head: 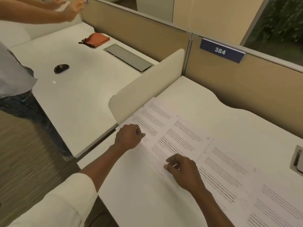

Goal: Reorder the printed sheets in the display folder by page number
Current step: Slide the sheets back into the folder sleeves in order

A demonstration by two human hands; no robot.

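Several printed sheets lie in an overlapping diagonal row on the white desk (205, 99). The far sheet (157, 115) is nearest the divider, a middle sheet (183, 140) overlaps it, and further sheets (229, 171) run toward the lower right. My left hand (128, 136) rests with curled fingers on the near corner of the far sheet. My right hand (182, 169) pinches the near left edge of the middle sheet. No display folder is in view.
A low cream divider (147, 86) separates this desk from the neighbouring one, which holds an orange cloth (96, 39), a dark mouse (61, 68) and a grey cable hatch (128, 57). Another person stands at the left with raised hands (70, 7). A metal fitting (297, 159) sits at the right edge.
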